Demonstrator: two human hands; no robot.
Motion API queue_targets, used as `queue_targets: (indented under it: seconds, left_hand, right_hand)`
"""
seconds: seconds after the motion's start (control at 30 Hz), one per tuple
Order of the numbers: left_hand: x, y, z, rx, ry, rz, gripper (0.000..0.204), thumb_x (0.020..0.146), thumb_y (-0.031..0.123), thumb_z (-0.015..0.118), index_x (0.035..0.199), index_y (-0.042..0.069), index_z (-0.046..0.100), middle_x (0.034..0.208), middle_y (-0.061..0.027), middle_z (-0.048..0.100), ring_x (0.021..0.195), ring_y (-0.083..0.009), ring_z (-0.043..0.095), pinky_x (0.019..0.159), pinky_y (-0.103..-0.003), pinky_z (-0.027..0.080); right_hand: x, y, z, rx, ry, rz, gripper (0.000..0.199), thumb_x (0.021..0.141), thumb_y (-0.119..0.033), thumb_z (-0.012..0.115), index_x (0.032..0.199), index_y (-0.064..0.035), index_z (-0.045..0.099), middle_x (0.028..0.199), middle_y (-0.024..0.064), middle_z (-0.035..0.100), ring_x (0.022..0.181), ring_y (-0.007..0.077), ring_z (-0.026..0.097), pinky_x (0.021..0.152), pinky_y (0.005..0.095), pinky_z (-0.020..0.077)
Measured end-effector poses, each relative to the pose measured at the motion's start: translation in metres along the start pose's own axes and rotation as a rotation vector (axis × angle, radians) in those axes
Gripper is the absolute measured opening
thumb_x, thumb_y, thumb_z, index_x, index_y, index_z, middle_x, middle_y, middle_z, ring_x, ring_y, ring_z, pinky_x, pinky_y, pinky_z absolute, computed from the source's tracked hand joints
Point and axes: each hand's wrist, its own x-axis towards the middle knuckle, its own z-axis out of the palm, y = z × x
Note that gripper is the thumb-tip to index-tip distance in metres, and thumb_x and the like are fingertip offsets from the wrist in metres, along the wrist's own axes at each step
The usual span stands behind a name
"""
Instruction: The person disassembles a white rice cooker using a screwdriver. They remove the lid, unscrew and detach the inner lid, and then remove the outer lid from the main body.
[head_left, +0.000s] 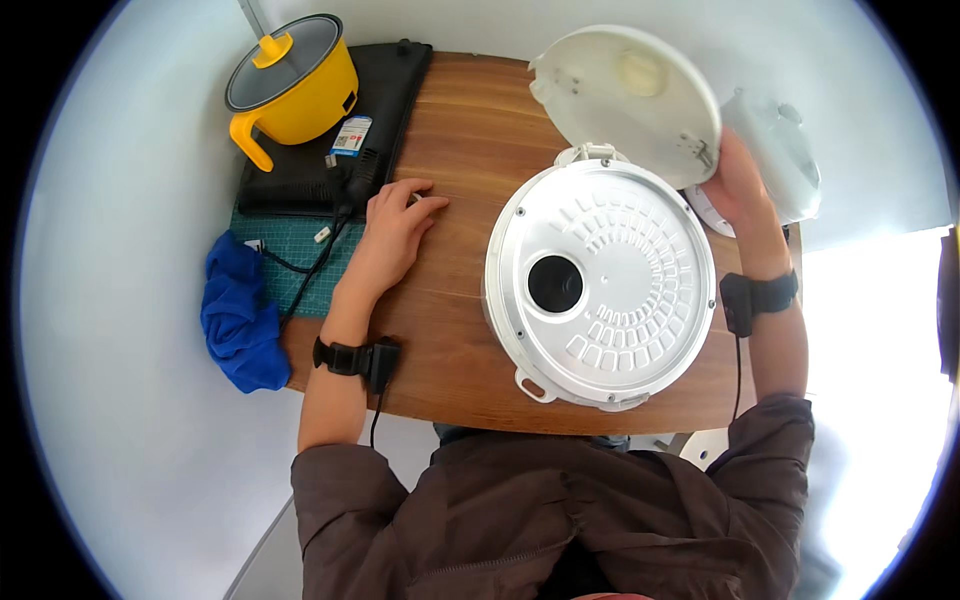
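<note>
Our right hand point(740, 183) holds the open lid point(622, 105); our left hand point(393, 232) curls on the surface point(450, 320), its grip we cannot tell.

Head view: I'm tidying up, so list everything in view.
Table: one, brown wood, centre
Round appliance: one, white, right-centre
Hinged lid: one, white, above appliance
Flat panel: one, black, back left
Lidded saucepan: one, yellow, on panel
Label: one, white-blue, on panel
Cutting mat: one, green, left
Cable: at least one, black, over mat
Small piece: one, white, on mat
Cloth: one, blue, left edge
Container: one, translucent, back right
Walls: count unclear, white, around
Partly hidden item: one, whitish, below table
Shirt: one, brown, lower edge
Wristbands: two, black, both sides
Left hand: one, bare, on table
Right hand: one, bare, at lid's edge
</note>
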Motion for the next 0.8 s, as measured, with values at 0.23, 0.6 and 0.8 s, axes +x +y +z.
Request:
queue_targets:
  seconds: [0.23,0.6,0.8]
  left_hand:
    - [0.004,0.005,-0.001,-0.048,0.044,-0.009,0.035,0.087,-0.002,0.070,0.120,0.009,0.071,0.126,-0.0095,0.061,0.120,-0.0305,0.054,0.106,-0.041,0.039]
    - [0.005,0.001,0.007,-0.026,0.085,0.049,0.022,0.085,0.012,0.078,0.106,0.008,0.073,0.100,-0.0089,0.058,0.099,-0.0312,0.054,0.089,-0.041,0.043]
    - [0.005,0.005,0.011,-0.011,0.102,0.099,0.016,0.084,0.011,0.078,0.094,0.004,0.069,0.094,-0.0103,0.057,0.093,-0.0316,0.055,0.083,-0.040,0.045]
  right_hand:
    - [-0.034,0.012,-0.048,0.445,-0.180,-0.194,0.044,0.109,-0.028,0.047,0.145,-0.0036,0.050,0.143,0.0109,0.059,0.129,0.0278,0.059,0.108,0.0439,0.0502]
    - [-0.120,0.030,-0.072,0.236,0.343,-0.556,0.056,0.106,-0.037,0.050,0.153,-0.0071,0.040,0.151,0.0132,0.051,0.141,0.0318,0.046,0.118,0.0509,0.0397]
    - [-0.219,0.035,-0.063,0.451,0.728,-0.631,0.058,0.106,-0.033,0.050,0.155,-0.0045,0.039,0.155,0.0119,0.048,0.143,0.0306,0.044,0.121,0.0520,0.0350]
